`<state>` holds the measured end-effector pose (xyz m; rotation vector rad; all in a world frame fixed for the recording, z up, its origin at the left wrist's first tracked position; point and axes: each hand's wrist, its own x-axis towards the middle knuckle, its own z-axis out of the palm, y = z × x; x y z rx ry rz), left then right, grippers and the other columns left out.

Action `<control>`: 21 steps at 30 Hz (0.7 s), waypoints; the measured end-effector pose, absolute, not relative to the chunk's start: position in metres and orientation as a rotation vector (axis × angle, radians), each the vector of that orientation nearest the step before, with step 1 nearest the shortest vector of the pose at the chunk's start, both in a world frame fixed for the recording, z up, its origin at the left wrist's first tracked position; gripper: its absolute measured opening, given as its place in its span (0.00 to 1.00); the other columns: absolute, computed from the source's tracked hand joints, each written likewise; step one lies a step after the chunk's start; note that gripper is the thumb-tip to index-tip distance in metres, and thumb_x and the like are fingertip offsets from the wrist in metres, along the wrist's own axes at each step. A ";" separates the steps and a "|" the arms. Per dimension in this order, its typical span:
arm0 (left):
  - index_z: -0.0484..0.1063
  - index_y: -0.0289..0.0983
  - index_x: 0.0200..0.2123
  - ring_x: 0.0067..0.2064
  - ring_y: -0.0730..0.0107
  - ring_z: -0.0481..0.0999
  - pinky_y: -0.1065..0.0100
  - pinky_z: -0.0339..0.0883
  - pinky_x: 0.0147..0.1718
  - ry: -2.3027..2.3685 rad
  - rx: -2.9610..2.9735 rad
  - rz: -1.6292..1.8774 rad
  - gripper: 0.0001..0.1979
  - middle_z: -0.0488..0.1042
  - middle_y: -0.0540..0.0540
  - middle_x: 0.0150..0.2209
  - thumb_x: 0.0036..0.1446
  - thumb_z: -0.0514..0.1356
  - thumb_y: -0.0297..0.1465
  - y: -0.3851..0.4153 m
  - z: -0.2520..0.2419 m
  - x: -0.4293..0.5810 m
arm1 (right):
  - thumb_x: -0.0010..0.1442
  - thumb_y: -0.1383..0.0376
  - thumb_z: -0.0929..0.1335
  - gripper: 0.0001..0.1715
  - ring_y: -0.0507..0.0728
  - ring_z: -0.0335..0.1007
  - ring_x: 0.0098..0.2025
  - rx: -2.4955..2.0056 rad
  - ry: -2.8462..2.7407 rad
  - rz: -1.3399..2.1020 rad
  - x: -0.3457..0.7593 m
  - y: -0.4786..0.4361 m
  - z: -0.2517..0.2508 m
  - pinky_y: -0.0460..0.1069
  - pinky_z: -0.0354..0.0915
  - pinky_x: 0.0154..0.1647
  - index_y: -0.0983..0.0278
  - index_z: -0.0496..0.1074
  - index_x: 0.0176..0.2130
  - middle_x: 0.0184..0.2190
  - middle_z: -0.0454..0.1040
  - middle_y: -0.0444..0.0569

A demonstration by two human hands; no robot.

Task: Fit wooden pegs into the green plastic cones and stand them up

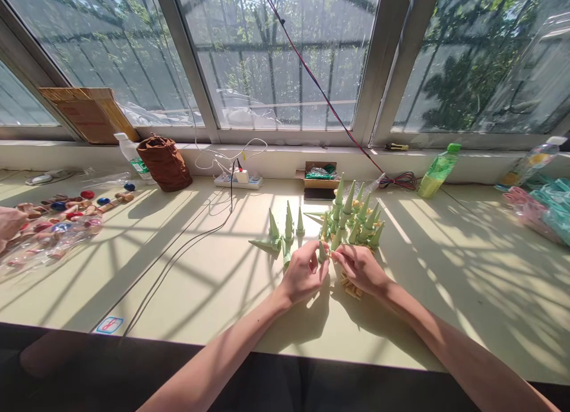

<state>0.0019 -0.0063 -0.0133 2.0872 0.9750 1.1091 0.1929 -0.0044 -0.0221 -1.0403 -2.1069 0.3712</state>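
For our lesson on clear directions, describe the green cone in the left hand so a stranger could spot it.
On the pale table below the windows, find the larger cluster of green cones. At its near left side is the left hand. The green cone is the one gripped there, point up.

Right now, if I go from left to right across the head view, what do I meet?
Red, blue and wooden pieces, brown pouch, white power strip, left hand with a green cone, right hand, green-capped bottle, bottle near the right edge.
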 end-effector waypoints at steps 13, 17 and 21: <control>0.68 0.37 0.37 0.25 0.76 0.64 0.74 0.59 0.20 0.983 2.111 1.094 0.04 0.68 0.49 0.33 0.59 0.59 0.30 -0.003 -0.014 0.001 | 0.70 0.62 0.59 0.21 0.50 0.52 0.20 -1.013 -1.976 0.342 0.193 -0.005 -0.020 0.46 0.55 0.23 0.60 0.53 0.25 0.20 0.59 0.41; 0.67 0.36 0.34 0.26 0.76 0.65 0.74 0.59 0.20 0.950 2.094 1.106 0.04 0.66 0.49 0.32 0.61 0.58 0.31 -0.004 -0.013 0.001 | 0.69 0.62 0.59 0.20 0.50 0.53 0.21 -1.022 -1.974 0.391 0.193 -0.005 -0.020 0.47 0.55 0.23 0.60 0.54 0.25 0.20 0.58 0.41; 0.66 0.37 0.34 0.27 0.75 0.65 0.74 0.60 0.21 0.946 2.094 1.094 0.04 0.66 0.49 0.33 0.62 0.56 0.30 -0.005 -0.012 0.002 | 0.70 0.61 0.59 0.21 0.50 0.51 0.21 -1.020 -1.974 0.418 0.193 -0.004 -0.021 0.47 0.54 0.22 0.60 0.52 0.25 0.20 0.57 0.40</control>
